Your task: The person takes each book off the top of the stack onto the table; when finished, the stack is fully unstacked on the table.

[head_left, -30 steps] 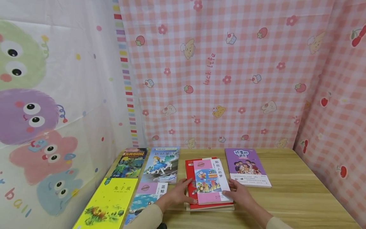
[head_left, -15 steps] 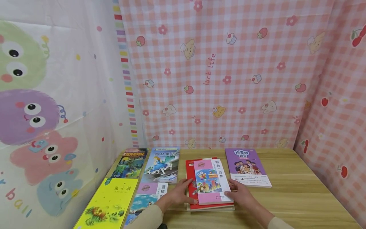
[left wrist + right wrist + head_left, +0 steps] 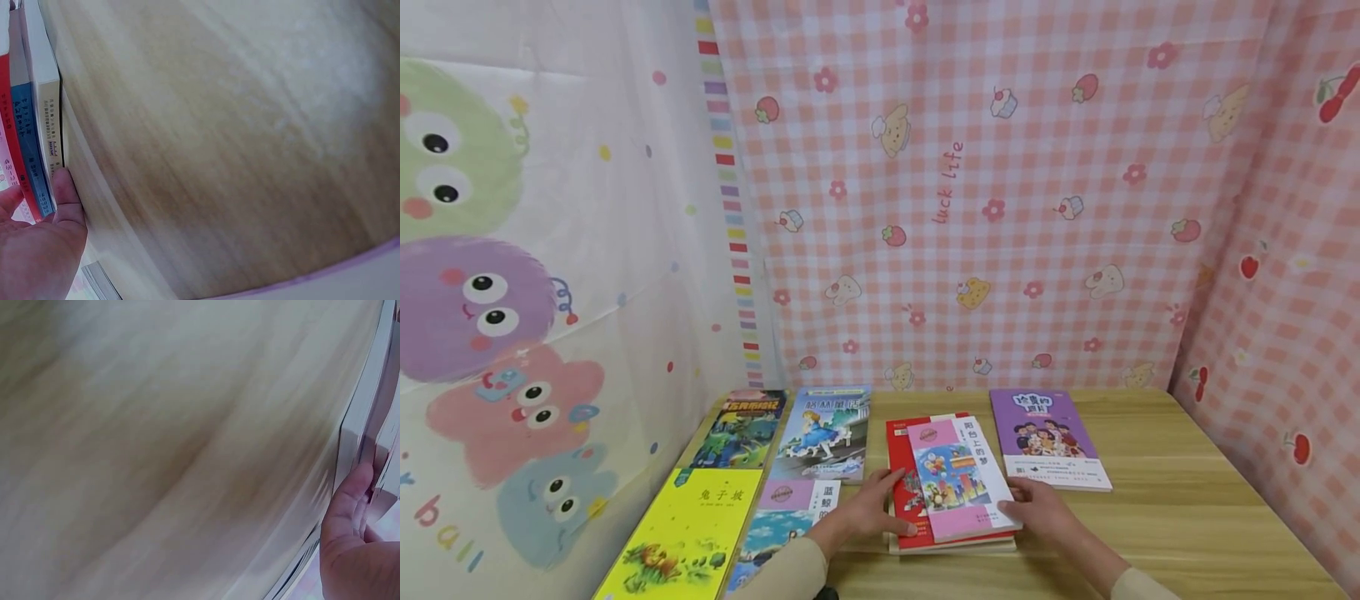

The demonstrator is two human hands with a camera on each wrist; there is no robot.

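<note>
A pink-and-white book (image 3: 955, 483) lies on top of a stack, over a red book (image 3: 901, 442). Beneath the red one, the left wrist view shows a blue spine (image 3: 28, 131) and a cream spine (image 3: 50, 128). My left hand (image 3: 872, 508) grips the stack's left side, its thumb near the front corner of the red cover. On the other side, my right hand (image 3: 1041, 512) pinches the pink-and-white book's right edge, thumb on its cover. In the right wrist view, a finger (image 3: 357, 481) sits beside the lower books' page edges.
To the left lie a yellow book (image 3: 685, 533), a blue-sea book (image 3: 778, 521), a book with a girl in blue (image 3: 823, 433) and a dark green book (image 3: 741, 429). A purple book (image 3: 1048, 433) lies behind right on the wooden table (image 3: 1187, 500). Patterned curtains (image 3: 1000, 208) surround it.
The pink-and-white book has slid and turned slightly to the right over the red book, my right hand moving with it. My left hand has stayed at the stack's left side.
</note>
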